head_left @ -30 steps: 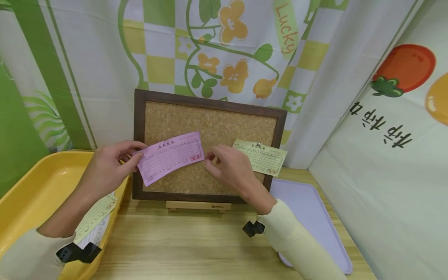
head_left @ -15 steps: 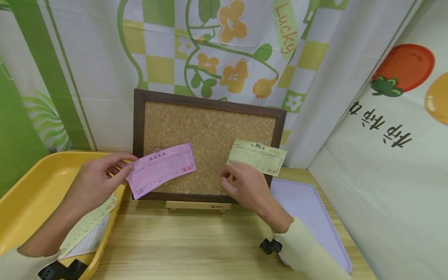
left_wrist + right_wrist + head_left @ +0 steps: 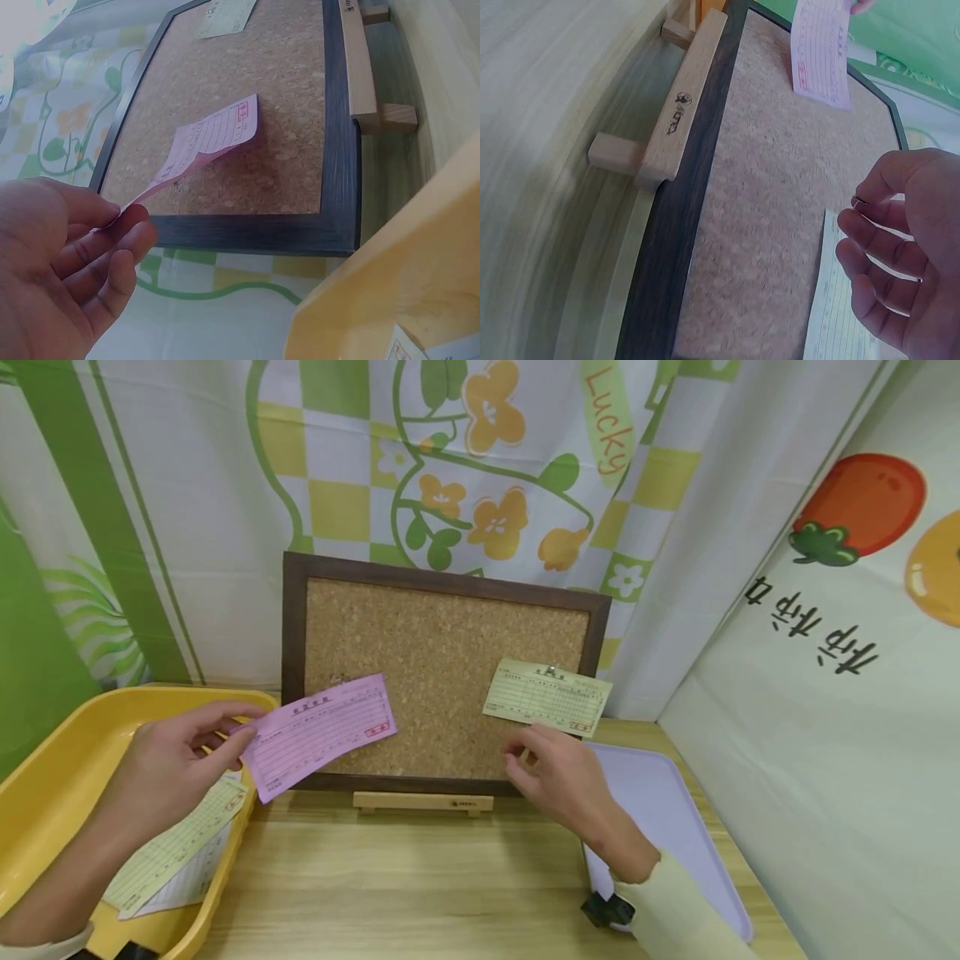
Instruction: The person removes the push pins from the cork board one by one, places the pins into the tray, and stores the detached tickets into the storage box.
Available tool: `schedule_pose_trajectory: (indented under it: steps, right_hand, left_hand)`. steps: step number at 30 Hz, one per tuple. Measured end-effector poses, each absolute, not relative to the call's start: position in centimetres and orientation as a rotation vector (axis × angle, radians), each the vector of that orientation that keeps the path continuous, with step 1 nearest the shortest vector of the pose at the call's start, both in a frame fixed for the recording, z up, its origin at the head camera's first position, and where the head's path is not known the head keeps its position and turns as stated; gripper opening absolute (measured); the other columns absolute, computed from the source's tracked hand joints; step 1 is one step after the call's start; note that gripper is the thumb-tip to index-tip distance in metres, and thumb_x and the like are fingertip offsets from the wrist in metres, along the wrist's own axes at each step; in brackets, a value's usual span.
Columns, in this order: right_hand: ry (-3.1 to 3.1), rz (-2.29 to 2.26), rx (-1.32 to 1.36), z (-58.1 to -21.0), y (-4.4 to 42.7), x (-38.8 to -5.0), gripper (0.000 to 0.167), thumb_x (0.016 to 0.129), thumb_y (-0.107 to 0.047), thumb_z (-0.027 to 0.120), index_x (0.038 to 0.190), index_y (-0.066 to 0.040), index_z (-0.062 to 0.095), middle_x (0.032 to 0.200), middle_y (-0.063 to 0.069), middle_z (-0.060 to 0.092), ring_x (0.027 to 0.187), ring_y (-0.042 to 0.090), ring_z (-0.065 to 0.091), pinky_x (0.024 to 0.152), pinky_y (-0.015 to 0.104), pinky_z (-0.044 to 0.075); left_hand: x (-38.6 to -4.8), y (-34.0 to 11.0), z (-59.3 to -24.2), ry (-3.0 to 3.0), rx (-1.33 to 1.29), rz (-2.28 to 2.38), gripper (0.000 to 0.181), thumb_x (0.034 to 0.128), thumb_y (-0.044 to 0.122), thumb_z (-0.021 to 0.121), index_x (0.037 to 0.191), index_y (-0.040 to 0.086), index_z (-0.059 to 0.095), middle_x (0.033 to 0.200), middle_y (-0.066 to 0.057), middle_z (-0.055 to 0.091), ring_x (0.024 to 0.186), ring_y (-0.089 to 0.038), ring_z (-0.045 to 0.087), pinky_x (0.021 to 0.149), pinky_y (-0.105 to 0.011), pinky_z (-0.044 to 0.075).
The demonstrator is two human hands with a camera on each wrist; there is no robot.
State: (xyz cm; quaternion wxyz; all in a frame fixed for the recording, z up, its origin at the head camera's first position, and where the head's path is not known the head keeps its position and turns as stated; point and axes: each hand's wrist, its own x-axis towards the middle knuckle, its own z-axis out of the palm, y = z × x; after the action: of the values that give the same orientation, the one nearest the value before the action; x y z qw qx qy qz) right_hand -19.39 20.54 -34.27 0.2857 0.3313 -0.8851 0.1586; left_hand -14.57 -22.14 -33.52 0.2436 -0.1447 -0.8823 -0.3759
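Between thumb and fingers, my left hand point(image 3: 161, 777) point(image 3: 67, 262) pinches the left end of a pink printed slip point(image 3: 322, 735) point(image 3: 217, 135) point(image 3: 821, 52), which is held in front of the cork board's lower left. A pale yellow slip point(image 3: 547, 697) point(image 3: 840, 300) hangs at the right side of the cork board point(image 3: 420, 652), with a small metal clip point(image 3: 551, 670) at its top edge. Just below that slip is my right hand point(image 3: 573, 785) point(image 3: 915, 240), its thumb and index finger pinching a tiny metal piece point(image 3: 859, 201), too small to identify.
A yellow tray point(image 3: 67, 727) at the left holds a yellow slip point(image 3: 180, 847) and white paper point(image 3: 187, 881). Behind my right forearm lies a lilac tray point(image 3: 667, 802). The board stands on a wooden base point(image 3: 423, 802); a patterned curtain hangs behind.
The pink slip has moved down and left with my left hand, away from the board's middle. My right hand has moved right and down, below the hanging yellow slip.
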Motion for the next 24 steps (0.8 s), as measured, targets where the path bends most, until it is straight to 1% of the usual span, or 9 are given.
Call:
schedule_pose_trajectory:
  steps: [6,12,16,21,24]
  right_hand:
    - [-2.426,0.430,0.798,-34.7,22.3,-19.0,0.004,0.089,-0.013,0.072,0.090,-0.017,0.074,0.085,-0.008,0.068,0.071,0.012,0.066,0.058,0.028,0.052]
    - [-2.483,0.433,0.730,-34.8,24.1,-18.7,0.005,0.090,-0.014,0.071,0.092,-0.014,0.076,0.080,-0.009,0.065,0.065,0.008,0.063,0.055,0.028,0.049]
    - [-2.476,0.435,0.699,-34.9,25.2,-18.6,0.007,0.088,-0.010,0.073,0.092,-0.015,0.075,0.078,-0.011,0.064,0.066,0.007,0.061,0.055,0.028,0.048]
    - [-2.479,0.437,0.657,-34.7,26.2,-18.4,0.009,0.087,-0.010,0.074,0.091,-0.017,0.074,0.082,-0.010,0.066,0.070,0.010,0.063,0.056,0.029,0.049]
    - [-2.504,0.427,0.630,-34.5,26.6,-18.3,0.007,0.087,-0.011,0.074,0.090,-0.017,0.074,0.083,-0.009,0.068,0.070,0.012,0.065,0.056,0.029,0.049]
  left_hand:
    - [-14.2,-23.1,-33.7,-2.376,-0.374,-1.026,0.018,0.0965,0.004,0.071,0.112,0.011,0.076,0.079,0.000,0.072,0.058,-0.006,0.064,0.046,-0.021,0.041]
    - [-13.8,-24.3,-34.1,-2.418,-0.286,-1.013,0.016,0.0986,0.008,0.069,0.113,0.012,0.076,0.082,-0.001,0.073,0.060,-0.003,0.064,0.044,-0.023,0.037]
    - [-13.7,-25.0,-34.1,-2.440,-0.238,-1.004,0.017,0.0998,0.009,0.068,0.115,0.011,0.075,0.085,-0.003,0.073,0.062,-0.002,0.063,0.043,-0.024,0.036]
    - [-13.6,-25.9,-33.9,-2.428,-0.197,-0.985,0.016,0.0994,0.008,0.068,0.114,0.008,0.075,0.081,0.002,0.071,0.061,0.000,0.062,0.045,-0.022,0.037]
    - [-13.6,-26.4,-33.9,-2.417,-0.156,-0.976,0.016,0.0991,0.009,0.069,0.114,0.005,0.075,0.079,0.005,0.070,0.060,0.001,0.061,0.045,-0.022,0.036]
